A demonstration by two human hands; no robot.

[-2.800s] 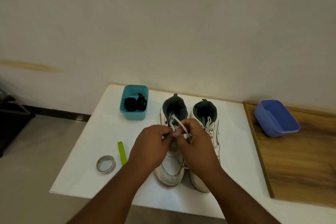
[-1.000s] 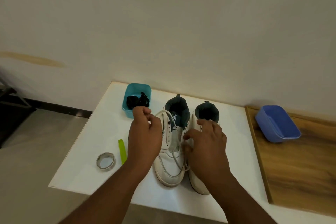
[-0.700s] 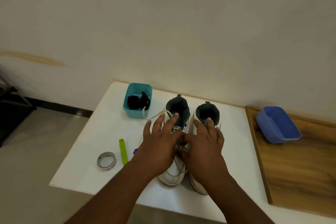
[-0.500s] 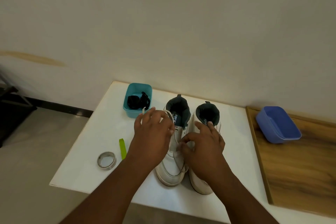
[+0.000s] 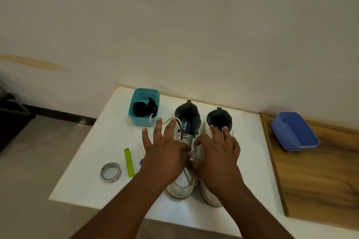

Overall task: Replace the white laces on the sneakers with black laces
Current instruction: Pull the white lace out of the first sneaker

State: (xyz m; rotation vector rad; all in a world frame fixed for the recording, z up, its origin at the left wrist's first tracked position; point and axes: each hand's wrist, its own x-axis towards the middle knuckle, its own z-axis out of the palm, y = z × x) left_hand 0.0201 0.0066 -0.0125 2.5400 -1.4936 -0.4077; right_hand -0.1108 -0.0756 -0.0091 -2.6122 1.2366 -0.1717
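Two white sneakers stand side by side on the white table [image 5: 93,161], toes toward me. The left sneaker [image 5: 179,186] has its white lace [image 5: 167,121] partly pulled out; a loose end trails to the teal box [image 5: 136,120], which holds black laces [image 5: 144,108]. My left hand [image 5: 163,153] is over this sneaker's eyelets, three fingers spread, thumb and forefinger pinching the lace. My right hand [image 5: 217,151] pinches the same lace at the eyelets, its other fingers lying on the right sneaker [image 5: 213,198], whose white lacing my hand hides.
A roll of silver tape [image 5: 110,171], a green strip [image 5: 129,162] and a small purple thing [image 5: 141,161] lie left of the sneakers. An empty blue tub [image 5: 293,134] sits on a wooden board [image 5: 320,170] at the right. A wall rises behind the table.
My left hand drew a length of white lace out toward the teal box, then came back to the eyelets. My right hand stayed at the tongue. More lace now lies loose.
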